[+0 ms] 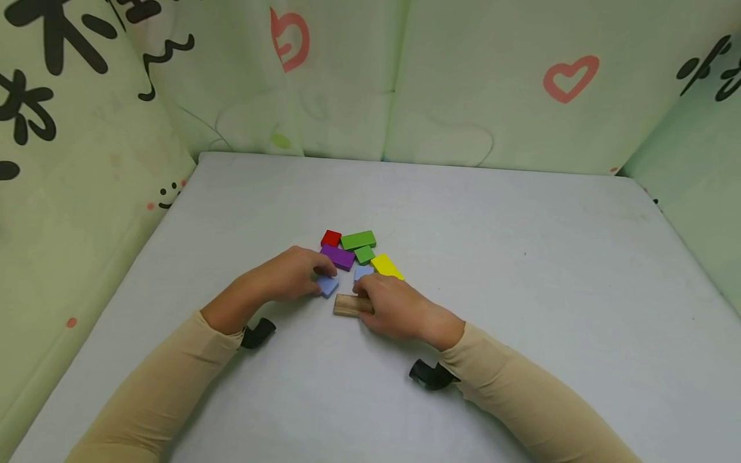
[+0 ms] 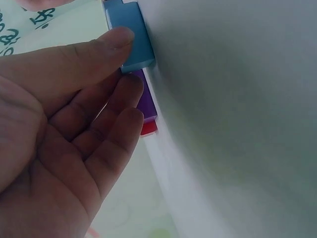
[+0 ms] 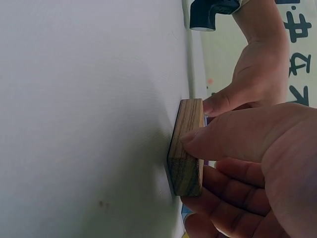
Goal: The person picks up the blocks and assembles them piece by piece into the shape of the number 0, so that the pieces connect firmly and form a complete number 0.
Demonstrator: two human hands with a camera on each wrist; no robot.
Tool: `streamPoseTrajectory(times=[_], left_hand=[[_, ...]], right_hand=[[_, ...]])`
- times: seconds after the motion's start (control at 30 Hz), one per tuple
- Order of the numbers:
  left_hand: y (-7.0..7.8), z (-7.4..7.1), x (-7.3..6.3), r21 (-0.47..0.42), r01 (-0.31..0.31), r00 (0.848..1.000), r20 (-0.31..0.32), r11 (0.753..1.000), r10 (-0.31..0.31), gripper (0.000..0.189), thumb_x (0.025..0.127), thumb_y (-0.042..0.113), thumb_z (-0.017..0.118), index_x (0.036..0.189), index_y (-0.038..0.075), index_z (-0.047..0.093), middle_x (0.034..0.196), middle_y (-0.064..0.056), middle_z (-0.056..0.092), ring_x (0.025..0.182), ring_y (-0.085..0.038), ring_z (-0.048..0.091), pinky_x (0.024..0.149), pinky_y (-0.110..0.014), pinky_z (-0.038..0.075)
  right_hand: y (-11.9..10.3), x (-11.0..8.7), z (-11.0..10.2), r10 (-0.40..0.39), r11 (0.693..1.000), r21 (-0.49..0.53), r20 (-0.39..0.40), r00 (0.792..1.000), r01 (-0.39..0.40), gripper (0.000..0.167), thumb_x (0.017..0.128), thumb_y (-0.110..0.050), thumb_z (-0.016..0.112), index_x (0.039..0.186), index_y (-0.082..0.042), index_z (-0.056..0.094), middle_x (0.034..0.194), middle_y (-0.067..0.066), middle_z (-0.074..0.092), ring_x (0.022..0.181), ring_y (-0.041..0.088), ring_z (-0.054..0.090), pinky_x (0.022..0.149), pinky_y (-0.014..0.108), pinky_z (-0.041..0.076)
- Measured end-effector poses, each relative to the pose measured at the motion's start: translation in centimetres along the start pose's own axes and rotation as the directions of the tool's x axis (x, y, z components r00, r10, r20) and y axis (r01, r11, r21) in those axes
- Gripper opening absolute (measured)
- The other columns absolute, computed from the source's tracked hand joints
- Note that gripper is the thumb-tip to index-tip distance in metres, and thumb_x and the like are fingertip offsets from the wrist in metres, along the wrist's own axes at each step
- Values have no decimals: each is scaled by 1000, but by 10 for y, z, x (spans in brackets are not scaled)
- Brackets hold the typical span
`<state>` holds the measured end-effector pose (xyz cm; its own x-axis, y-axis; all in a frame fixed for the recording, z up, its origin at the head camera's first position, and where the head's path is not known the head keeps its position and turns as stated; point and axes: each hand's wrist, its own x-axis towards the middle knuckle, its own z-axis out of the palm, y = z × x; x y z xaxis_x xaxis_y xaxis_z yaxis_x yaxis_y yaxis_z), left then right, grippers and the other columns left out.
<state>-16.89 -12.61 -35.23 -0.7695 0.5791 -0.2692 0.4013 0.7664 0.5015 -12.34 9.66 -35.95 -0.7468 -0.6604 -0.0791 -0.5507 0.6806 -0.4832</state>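
Observation:
My left hand (image 1: 295,273) pinches a light blue block (image 1: 327,285) at the left of a small cluster on the table. In the left wrist view, the thumb lies across that blue block (image 2: 133,34), with a purple block (image 2: 146,101) just beyond. My right hand (image 1: 399,305) grips a brown wooden block (image 1: 349,305) by its right end. The right wrist view shows the thumb against the grained side of this wooden block (image 3: 185,144). A second light blue block (image 1: 363,272) sits beside the right fingers, partly covered by them.
Behind the hands lie a red block (image 1: 331,238), a long green block (image 1: 358,240), a small green block (image 1: 365,255) and a yellow block (image 1: 387,266). All rest on a white table (image 1: 550,289) with printed curtains (image 1: 463,77) around it.

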Motion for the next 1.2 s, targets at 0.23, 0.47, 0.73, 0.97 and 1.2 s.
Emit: streamPoseTrajectory(times=[0.23,0.47,0.73,0.97,1.2], left_hand=[[-1,1,0,-14,4,1000,17,1000,-4,31,88,0,74,119,6,70,117,-4,69,116,-25,60,102,-40,47],[-1,1,-3,-12,-4,1000,22,1000,4,31,89,-5,71,119,5,69,118,-5,68,116,-25,60,103,-41,46],[-2,2,-4,-22,-10,1000,21,1000,11,33,91,-9,65,120,5,68,119,-5,68,117,-25,59,104,-41,46],[-4,3,-4,-28,-26,1000,12,999,26,35,91,-12,59,120,4,68,119,-6,67,116,-25,60,103,-41,46],[-5,4,-4,-37,-12,1000,19,999,13,36,91,-13,56,120,6,68,116,-5,67,113,-25,59,102,-41,47]], right_hand=[[-1,0,1,6,1000,-6,12,1000,-6,32,90,-8,71,118,2,59,107,12,64,92,23,59,86,37,53],[-2,0,1,1,1000,-7,19,1000,0,32,91,-9,71,118,3,59,107,12,64,92,23,58,85,37,53],[-3,1,3,-13,1000,-12,7,1000,13,31,91,-9,71,117,2,59,105,11,64,93,22,58,85,36,52],[-6,4,4,-15,1000,-7,14,1000,15,31,91,-10,71,118,3,60,104,10,64,92,23,58,87,36,52],[-8,7,5,-12,1000,-8,16,1000,12,32,91,-9,71,118,3,59,105,11,64,94,24,58,88,37,51]])
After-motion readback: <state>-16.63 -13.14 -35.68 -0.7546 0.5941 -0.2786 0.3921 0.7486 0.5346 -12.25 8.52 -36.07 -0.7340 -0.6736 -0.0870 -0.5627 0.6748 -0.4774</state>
